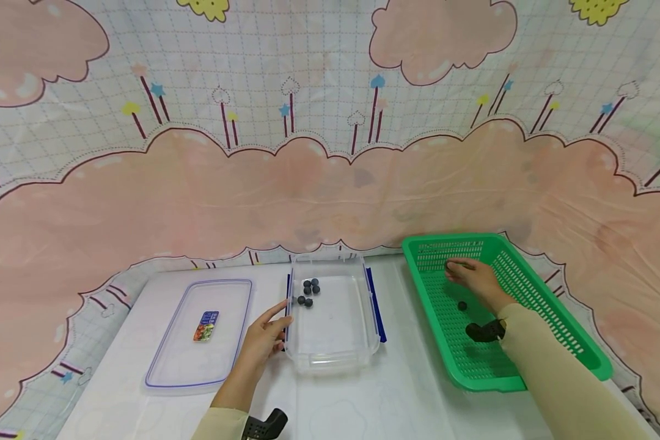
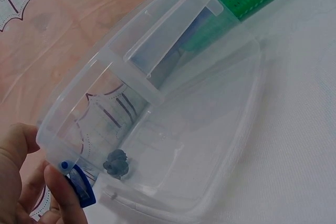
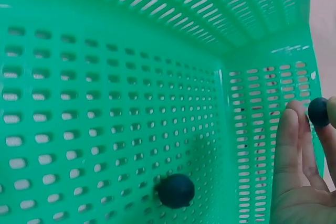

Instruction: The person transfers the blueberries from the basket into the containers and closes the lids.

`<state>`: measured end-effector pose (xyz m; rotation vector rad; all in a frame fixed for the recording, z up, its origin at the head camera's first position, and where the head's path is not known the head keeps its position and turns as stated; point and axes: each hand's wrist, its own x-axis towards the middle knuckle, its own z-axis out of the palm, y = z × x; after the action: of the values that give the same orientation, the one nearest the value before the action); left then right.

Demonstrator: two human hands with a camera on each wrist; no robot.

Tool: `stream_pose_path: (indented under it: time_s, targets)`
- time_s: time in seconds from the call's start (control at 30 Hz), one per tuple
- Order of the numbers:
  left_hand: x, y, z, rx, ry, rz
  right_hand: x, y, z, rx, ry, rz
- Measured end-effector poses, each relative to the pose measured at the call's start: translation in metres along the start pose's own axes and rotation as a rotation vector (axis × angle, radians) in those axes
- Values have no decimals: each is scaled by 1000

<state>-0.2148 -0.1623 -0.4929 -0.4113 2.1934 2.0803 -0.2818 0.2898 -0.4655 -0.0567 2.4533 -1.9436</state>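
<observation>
My left hand (image 1: 261,342) grips the left edge of a clear plastic container (image 1: 335,360), beside a blue side clip (image 2: 81,186). Inside, several dark blueberries (image 1: 311,286) sit in a loose cluster toward the back left. Over the far part of a green basket (image 1: 430,313), my right hand (image 1: 480,282) pinches a single blueberry (image 3: 318,112) between thumb and finger. Another blueberry (image 3: 176,190) lies on the basket's perforated floor, below that hand. In the left wrist view the berries in the container overlap, so they are hard to tell apart.
To the left lies a clear lid (image 1: 178,360) with a blue rim and a small colourful label (image 1: 206,326). A second blue clip (image 1: 376,305) hangs open along the container's right side. A patterned cloth (image 1: 330,195) rises behind the white table (image 1: 412,379).
</observation>
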Motion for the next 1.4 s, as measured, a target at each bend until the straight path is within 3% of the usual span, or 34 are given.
stream_pose_path:
  time_s: [0.17,0.43,1.4]
  targets:
    - [0,0,0,5,-1,-4,-1,-5,2,35,-11,31]
    - [-1,1,0,16,-9,3,-1,-16,5,248,-42,75]
    - [-1,1,0,11,-8,5,4,-40,40,330,-179,113]
